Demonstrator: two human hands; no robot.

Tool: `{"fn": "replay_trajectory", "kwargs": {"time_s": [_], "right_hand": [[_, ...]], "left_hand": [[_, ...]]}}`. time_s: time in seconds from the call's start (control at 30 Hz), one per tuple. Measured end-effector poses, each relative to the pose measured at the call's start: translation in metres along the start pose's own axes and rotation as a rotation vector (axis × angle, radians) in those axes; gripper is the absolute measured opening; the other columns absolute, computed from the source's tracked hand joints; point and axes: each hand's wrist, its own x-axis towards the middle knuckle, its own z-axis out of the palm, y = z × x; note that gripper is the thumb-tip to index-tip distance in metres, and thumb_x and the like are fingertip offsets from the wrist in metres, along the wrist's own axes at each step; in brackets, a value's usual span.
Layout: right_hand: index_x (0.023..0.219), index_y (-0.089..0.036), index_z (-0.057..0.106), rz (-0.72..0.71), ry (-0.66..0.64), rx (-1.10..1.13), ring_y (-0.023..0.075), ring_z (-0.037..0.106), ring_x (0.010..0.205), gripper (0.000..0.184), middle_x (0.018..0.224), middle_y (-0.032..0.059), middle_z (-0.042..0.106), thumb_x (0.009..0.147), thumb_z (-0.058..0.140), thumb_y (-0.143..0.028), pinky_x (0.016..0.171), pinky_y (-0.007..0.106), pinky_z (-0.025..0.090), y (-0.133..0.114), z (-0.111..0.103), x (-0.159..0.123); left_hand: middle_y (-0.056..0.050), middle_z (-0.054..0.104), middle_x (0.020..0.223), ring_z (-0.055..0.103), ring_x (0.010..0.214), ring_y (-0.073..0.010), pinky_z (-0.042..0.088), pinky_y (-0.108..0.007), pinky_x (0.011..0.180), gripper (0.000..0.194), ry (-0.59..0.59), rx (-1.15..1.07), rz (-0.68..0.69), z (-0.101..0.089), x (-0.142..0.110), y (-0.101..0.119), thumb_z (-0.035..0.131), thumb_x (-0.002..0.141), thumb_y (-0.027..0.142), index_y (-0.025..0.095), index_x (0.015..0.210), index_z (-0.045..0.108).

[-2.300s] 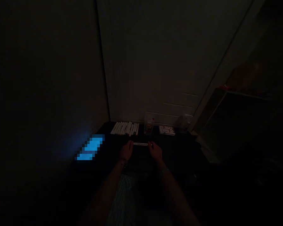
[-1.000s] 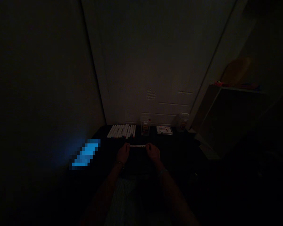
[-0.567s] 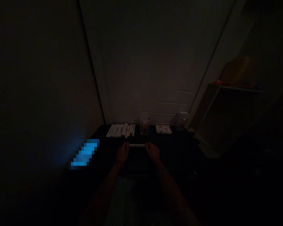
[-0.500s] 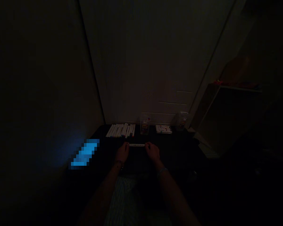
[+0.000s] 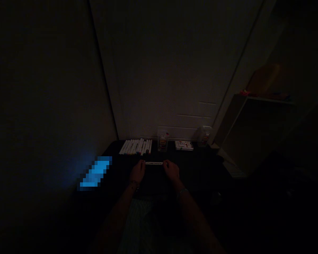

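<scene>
In the dim head view, a white marker [image 5: 154, 163] lies level between my two hands, with small dark print along its barrel. My left hand [image 5: 137, 171] pinches its left end, and my right hand [image 5: 171, 170] pinches its right end; the fingers cover both tips. Beyond my left hand, a row of white markers [image 5: 135, 146] with coloured ends lies side by side on the dark table [image 5: 196, 169]. Past the held marker stands a clear plastic case [image 5: 163, 143] with a printed label. Farther right, a flat stack of markers [image 5: 184, 145] rests on the table.
A second clear case [image 5: 205, 135] stands at the back right, near the wall [image 5: 169, 70]. On the left a bright blue, pixelated rectangle [image 5: 95, 173] glows. A shelf unit [image 5: 233, 123] with objects on top rises at the right.
My hands and the marker stay in nearly the same place. The light on the wall and the shelf has shifted slightly in tone.
</scene>
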Motion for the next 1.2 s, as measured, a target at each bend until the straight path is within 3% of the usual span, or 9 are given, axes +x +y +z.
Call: {"fn": "replay_trajectory", "kwargs": {"time_s": [0.37,1.2], "right_hand": [[0.098,-0.025,0.055,0.01,-0.029,-0.011,0.0131,0.054,0.088,0.035,0.092,0.0018,0.062,0.089,0.025,-0.039,0.073,0.022,0.034,-0.004,-0.006,-0.002],[0.093,-0.024,0.056,-0.036,0.004,-0.015,0.0122,0.056,0.081,0.034,0.088,0.0007,0.062,0.089,0.025,-0.037,0.067,0.02,0.033,0.004,0.006,0.002]], "left_hand": [[-0.005,0.062,0.078,0.058,0.071,-0.0141,0.037,-0.021,0.061,0.03,0.003,0.016,-0.006,-0.002,-0.001,0.002,0.026,0.086,0.037,0.02,0.095,0.05],[-0.004,0.062,0.079,0.058,0.071,-0.0133,0.037,-0.021,0.061,0.032,-0.003,-0.074,0.016,0.003,0.002,-0.004,0.023,0.087,0.039,0.021,0.094,0.049]]}}
